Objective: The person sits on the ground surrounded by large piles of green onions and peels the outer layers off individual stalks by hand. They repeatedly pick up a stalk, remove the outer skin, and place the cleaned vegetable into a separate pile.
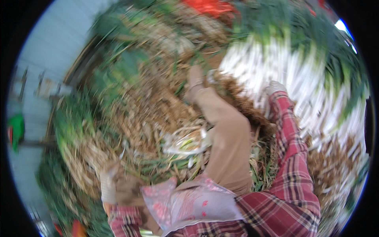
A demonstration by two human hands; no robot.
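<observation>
My right hand (276,86), in a light knit glove, reaches out over a broad heap of cleaned long green onions (299,80) with white stalks. Its fingers are blurred against the stalks, so I cannot tell whether it grips any. My left hand (110,179), also gloved, is low at the left beside my bent knee. Closest to it is a bundle of uncleaned green onions (86,154) with brownish, dirty stalks. Motion blur hides what its fingers do. A printed plastic sheet (204,204) covers my lap.
More uncleaned onions (160,100) lie in a pile ahead. Peeled skins and leaf scraps (183,160) litter the ground around my outstretched leg (229,139). Brown roots (245,97) fringe the white stalks. Red plastic (210,7) is at the far side, and a pale wall (50,50) stands left.
</observation>
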